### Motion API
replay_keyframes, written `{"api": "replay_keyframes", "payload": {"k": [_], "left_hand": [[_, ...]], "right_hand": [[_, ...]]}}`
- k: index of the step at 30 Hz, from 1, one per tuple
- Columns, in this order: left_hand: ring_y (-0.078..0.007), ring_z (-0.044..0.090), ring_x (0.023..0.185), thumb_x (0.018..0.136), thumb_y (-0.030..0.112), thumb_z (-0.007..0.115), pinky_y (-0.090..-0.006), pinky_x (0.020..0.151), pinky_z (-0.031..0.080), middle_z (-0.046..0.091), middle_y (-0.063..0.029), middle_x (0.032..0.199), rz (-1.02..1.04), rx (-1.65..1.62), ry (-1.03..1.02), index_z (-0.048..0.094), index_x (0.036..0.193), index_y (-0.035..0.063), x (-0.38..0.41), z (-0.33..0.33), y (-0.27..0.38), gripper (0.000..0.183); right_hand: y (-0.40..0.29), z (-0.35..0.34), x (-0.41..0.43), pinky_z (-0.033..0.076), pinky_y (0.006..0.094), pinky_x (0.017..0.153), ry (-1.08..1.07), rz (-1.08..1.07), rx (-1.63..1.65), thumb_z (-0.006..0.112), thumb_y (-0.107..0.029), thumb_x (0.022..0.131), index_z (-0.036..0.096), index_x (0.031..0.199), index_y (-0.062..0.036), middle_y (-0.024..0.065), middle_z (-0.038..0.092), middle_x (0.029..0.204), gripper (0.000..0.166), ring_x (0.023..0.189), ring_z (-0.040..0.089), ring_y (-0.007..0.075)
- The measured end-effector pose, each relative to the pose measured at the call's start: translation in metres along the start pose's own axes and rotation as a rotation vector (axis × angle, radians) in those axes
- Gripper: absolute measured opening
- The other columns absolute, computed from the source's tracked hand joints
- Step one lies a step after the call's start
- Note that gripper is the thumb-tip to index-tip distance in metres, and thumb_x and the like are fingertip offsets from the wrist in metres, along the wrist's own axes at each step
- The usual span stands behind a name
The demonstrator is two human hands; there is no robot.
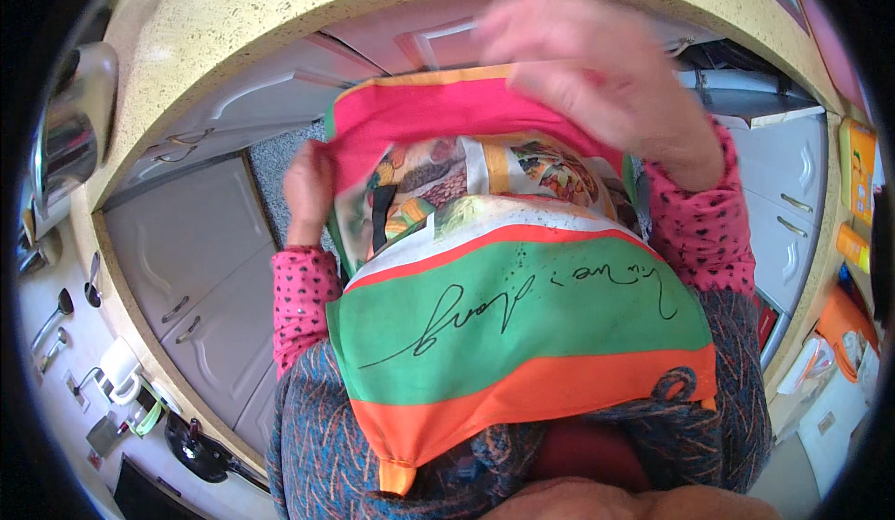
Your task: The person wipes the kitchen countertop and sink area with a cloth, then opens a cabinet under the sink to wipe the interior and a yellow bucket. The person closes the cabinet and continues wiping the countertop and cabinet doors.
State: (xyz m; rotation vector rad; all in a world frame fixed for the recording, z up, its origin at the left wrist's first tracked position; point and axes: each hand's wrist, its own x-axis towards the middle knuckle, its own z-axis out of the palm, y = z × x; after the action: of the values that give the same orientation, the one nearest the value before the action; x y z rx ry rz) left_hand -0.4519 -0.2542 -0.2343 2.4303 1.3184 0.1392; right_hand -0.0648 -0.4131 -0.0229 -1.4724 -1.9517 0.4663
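Observation:
A colourful cloth apron [517,310] hangs down my front over a dark patterned garment. Its green and orange bib bears handwriting, and food pictures are printed below. The lower pink panel [419,111] spreads out towards the cabinets. At the left side of this panel, my left hand [308,184] has its fingers closed on the cloth edge. Motion blurs my right hand [594,73], raised over the panel's right part with thumb and fingers apart. I see nothing held in it, and whether it touches the cloth is unclear.
A speckled countertop [231,38] curves around in front and along both sides, above light cabinet doors [189,226]. On the left are a metal pot [73,128], a white mug [122,370] and a black pan [199,446]. Yellow bottles [856,170] stand at right.

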Motion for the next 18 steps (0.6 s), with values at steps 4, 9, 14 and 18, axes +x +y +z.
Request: {"api": "replay_keyframes", "payload": {"k": [4, 9, 14, 18], "left_hand": [[-0.0438, 0.067, 0.089, 0.093, 0.017, 0.058, -0.0527, 0.073, 0.053, 0.071, -0.0222, 0.095, -0.193, 0.068, 0.002, 0.064, 0.103, 0.0081, 0.013, 0.005, -0.023, 0.015], [-0.0435, 0.068, 0.087, 0.093, 0.017, 0.057, -0.0535, 0.073, 0.053, 0.071, -0.0209, 0.094, -0.023, 0.007, -0.076, 0.064, 0.104, 0.0085, 0.010, 0.016, -0.024, 0.016], [-0.0432, 0.067, 0.090, 0.094, 0.018, 0.055, -0.0537, 0.075, 0.053, 0.070, -0.0208, 0.099, 0.004, 0.103, -0.040, 0.063, 0.107, 0.0097, 0.023, 0.005, -0.004, 0.018], [-0.0432, 0.068, 0.090, 0.094, 0.017, 0.054, -0.0540, 0.075, 0.054, 0.070, -0.0203, 0.098, 0.029, 0.153, -0.029, 0.063, 0.109, 0.0101, 0.024, 0.012, 0.002, 0.019]], "right_hand": [[0.063, 0.115, -0.072, 0.051, 0.0433, 0.089, -0.089, 0.152, 0.376, 0.055, -0.030, 0.103, 0.066, 0.114, -0.0034, 0.0161, 0.068, 0.112, 0.030, 0.106, 0.066, 0.0267], [0.091, 0.144, -0.099, 0.051, 0.0452, 0.085, -0.307, 0.604, 0.467, 0.051, -0.029, 0.104, 0.065, 0.108, -0.0035, 0.0184, 0.068, 0.100, 0.029, 0.098, 0.067, 0.0243], [0.098, 0.133, -0.084, 0.049, 0.0480, 0.070, 0.078, 0.424, -0.092, 0.061, -0.022, 0.097, 0.058, 0.090, -0.0030, 0.0197, 0.061, 0.084, 0.020, 0.085, 0.062, 0.0412], [0.107, 0.125, -0.074, 0.051, 0.0527, 0.076, 0.057, 0.435, -0.305, 0.051, -0.027, 0.098, 0.063, 0.093, -0.0067, 0.0207, 0.066, 0.091, 0.024, 0.090, 0.065, 0.0415]]}}
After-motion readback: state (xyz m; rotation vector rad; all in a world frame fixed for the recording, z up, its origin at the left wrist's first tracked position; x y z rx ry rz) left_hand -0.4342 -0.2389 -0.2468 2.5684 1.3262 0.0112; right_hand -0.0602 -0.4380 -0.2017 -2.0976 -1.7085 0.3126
